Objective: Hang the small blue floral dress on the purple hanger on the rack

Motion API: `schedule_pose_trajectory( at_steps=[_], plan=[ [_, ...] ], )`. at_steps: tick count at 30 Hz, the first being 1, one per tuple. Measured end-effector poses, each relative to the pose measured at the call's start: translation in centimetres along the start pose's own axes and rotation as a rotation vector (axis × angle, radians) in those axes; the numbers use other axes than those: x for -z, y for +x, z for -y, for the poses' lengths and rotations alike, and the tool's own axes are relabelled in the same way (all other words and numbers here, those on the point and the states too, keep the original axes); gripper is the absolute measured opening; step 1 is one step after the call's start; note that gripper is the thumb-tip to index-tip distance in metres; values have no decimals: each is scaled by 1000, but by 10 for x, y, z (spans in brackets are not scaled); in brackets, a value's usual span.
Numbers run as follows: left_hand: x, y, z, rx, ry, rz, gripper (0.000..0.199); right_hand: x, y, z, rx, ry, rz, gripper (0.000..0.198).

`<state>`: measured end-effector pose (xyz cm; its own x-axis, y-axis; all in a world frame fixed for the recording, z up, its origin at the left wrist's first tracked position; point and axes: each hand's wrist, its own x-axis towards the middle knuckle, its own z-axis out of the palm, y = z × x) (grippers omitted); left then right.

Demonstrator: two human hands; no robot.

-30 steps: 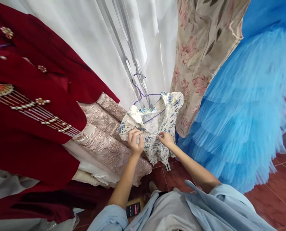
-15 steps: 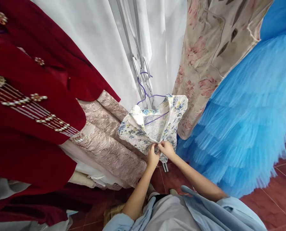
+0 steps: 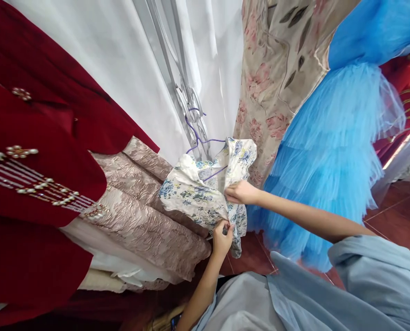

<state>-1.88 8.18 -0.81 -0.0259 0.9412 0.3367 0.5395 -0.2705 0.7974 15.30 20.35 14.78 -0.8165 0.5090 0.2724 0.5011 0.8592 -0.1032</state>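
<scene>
A white blouse (image 3: 191,197) with blue and yellow flowers hangs in front of me on a purple wire hanger (image 3: 198,139). Its neckline gapes above, and its front edges come together lower down. My left hand (image 3: 222,236) pinches the front edge near the hem, thumb and fingers closed on the cloth. Higher up, my right hand (image 3: 241,192) is closed on the right front edge of the blouse. Whether a button lies under either set of fingers cannot be made out.
The hanger hooks onto a metal rack fitting (image 3: 191,103) before a white curtain (image 3: 212,59). A dark red beaded garment (image 3: 53,119) and pink brocade (image 3: 150,220) hang left. Right are a floral beige cloth (image 3: 260,92) and a blue tulle dress (image 3: 325,161). Red tiles (image 3: 251,255) lie below.
My hands were together at the middle of the front. The left has gone down toward the hem, the right up along the edge. The view has swung to the right.
</scene>
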Motion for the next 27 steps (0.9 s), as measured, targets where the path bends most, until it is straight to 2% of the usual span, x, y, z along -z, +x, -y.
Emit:
schedule_pose_trajectory(
  at_steps=[5, 9, 15, 18, 21, 22, 24, 25, 27],
  plan=[
    [27, -12, -8, 19, -17, 7, 23, 70, 51, -2, -130, -37, -327, 30],
    [40, -15, -11, 35, -4, 24, 22, 108, 80, -2, -182, -23, -527, 25],
    [32, -27, -5, 36, -93, 73, 29, 130, 96, 11, -242, 107, -602, 21],
    [50, -7, -12, -73, -70, -25, 21, 126, 93, 20, -349, 391, -652, 21],
    [90, 41, -47, -296, -3, -292, 15, 112, 89, 28, -426, 920, -649, 24],
    [106, 61, -66, -383, 23, -395, 14, 106, 88, 31, -446, 1089, -645, 23],
    [135, 103, -110, -544, 86, -506, 17, 93, 87, 40, -472, 1334, -668, 20],
    [148, 123, -133, -592, 112, -513, 19, 87, 86, 44, -470, 1402, -698, 18],
    [165, 157, -173, -607, 173, -403, 20, 79, 84, 54, -434, 1446, -772, 16]
  ],
)
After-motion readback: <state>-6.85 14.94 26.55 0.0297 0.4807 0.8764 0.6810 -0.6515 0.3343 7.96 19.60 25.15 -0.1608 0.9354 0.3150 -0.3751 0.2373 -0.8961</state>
